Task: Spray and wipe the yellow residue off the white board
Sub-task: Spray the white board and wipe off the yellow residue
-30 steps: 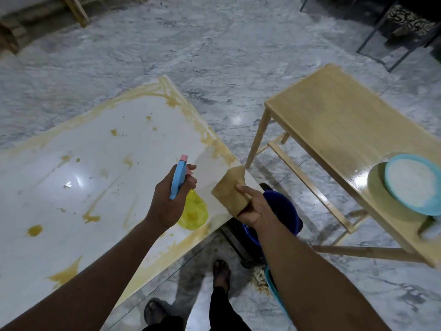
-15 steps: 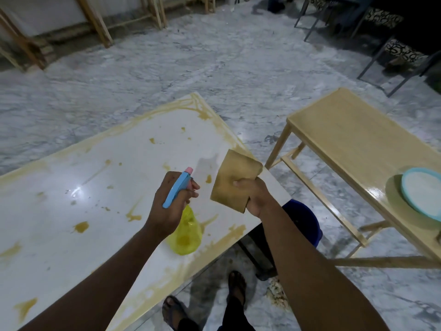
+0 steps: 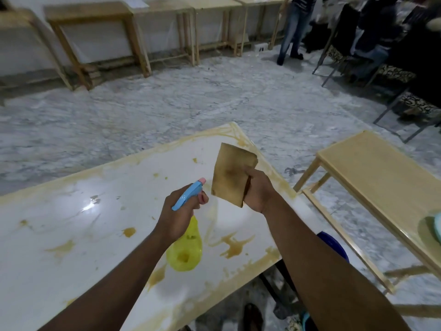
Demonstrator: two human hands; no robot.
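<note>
The white board (image 3: 78, 237) lies flat in front of me, streaked with yellow residue (image 3: 235, 246) along its edges and in blotches across its surface. My left hand (image 3: 177, 217) grips a spray bottle (image 3: 185, 250) with a yellow body and a blue trigger head, held above the board's right part. My right hand (image 3: 259, 193) holds a folded tan cloth (image 3: 231, 174) upright just right of the nozzle, above the board's right edge.
A light wooden table (image 3: 381, 173) stands to the right with a blue plate (image 3: 438, 226) at its edge. A blue bucket (image 3: 334, 244) sits under my right arm. Wooden tables (image 3: 95, 20) line the far wall. A standing person (image 3: 294, 27) and dark chairs (image 3: 393, 75) are at the back right.
The camera has tilted up, showing more of the room. Both hands have come forward over the board, and the cloth now stands higher beside the spray nozzle.
</note>
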